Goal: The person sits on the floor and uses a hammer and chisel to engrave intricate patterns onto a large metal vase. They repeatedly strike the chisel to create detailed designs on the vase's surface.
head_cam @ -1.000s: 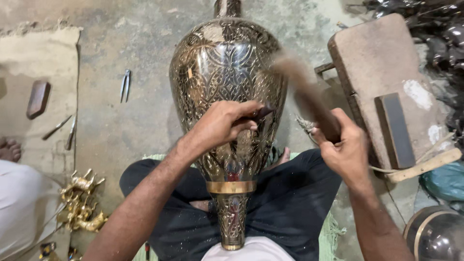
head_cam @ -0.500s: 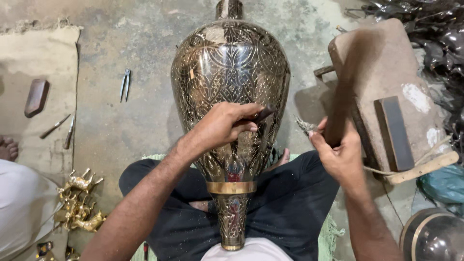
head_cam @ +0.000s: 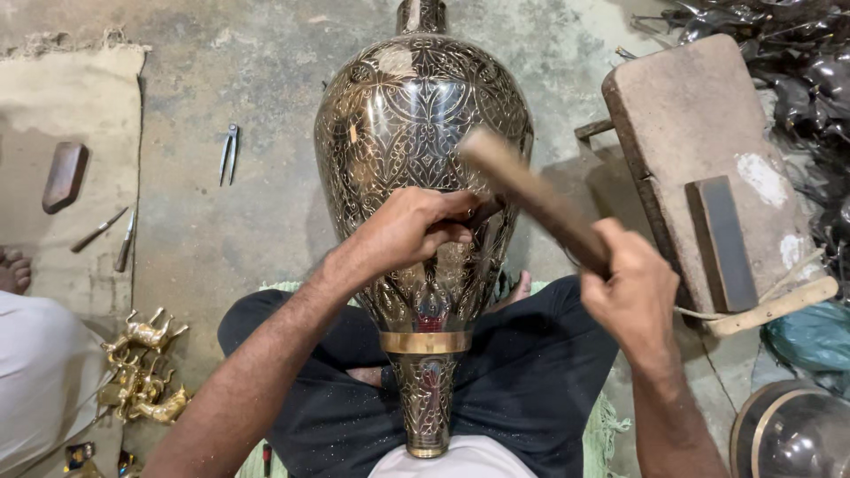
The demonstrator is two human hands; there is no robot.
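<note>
A large dark metal vase [head_cam: 416, 133] with fine engraved gold patterns lies along my lap, its narrow foot with a brass band towards me. My left hand [head_cam: 412, 228] rests on the vase's belly and pinches a small dark chisel [head_cam: 482, 211] against the surface. My right hand [head_cam: 633, 296] grips the handle of a wooden mallet [head_cam: 531, 196], whose head is blurred just above the chisel's end.
A wooden block with a dark sharpening stone [head_cam: 722, 243] stands at the right. Dividers [head_cam: 228, 152], small tools [head_cam: 97, 230] and a wooden piece [head_cam: 65, 177] lie on the floor at left. Brass animal figures [head_cam: 142, 372] sit by another person's white sleeve [head_cam: 35, 372].
The mallet swung up and back to the right, then came down again towards the chisel. My left hand and the vase stayed put.
</note>
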